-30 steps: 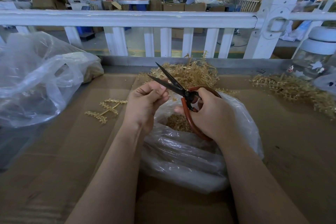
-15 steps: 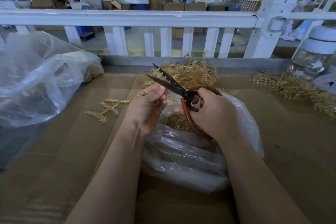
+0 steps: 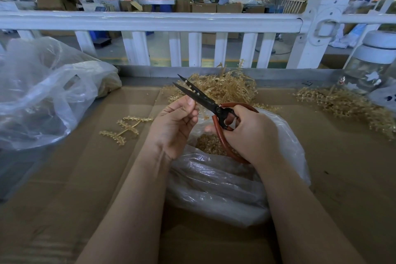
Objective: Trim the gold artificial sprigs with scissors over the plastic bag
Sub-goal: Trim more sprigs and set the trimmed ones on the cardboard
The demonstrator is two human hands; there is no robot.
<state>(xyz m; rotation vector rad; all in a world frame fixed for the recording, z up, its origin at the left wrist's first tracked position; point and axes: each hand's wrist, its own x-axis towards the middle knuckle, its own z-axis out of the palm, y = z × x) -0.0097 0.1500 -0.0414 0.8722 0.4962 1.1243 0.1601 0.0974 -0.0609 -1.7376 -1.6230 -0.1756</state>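
Far left: big clear bag (image 3: 42, 96), crumpled, on the cardboard (image 3: 342, 167). Just right of it, loose sprig (image 3: 126, 126) lying flat. Left hand (image 3: 174, 126) over the open bag (image 3: 225, 182), thumb and forefinger pinching a thin sprig stem (image 3: 192, 90) that runs up between the scissor blades. Scissors (image 3: 205, 100): dark blades slightly parted, tips pointing up-left, red loop handles. Right hand (image 3: 250, 133) grips the handles, fingers curled through the loops, directly above the bag mouth. Gold trimmings (image 3: 211, 144) inside the bag. Sprig pile (image 3: 225, 88) behind the hands, second pile (image 3: 347, 105) far right, jar (image 3: 372, 64) beyond it.
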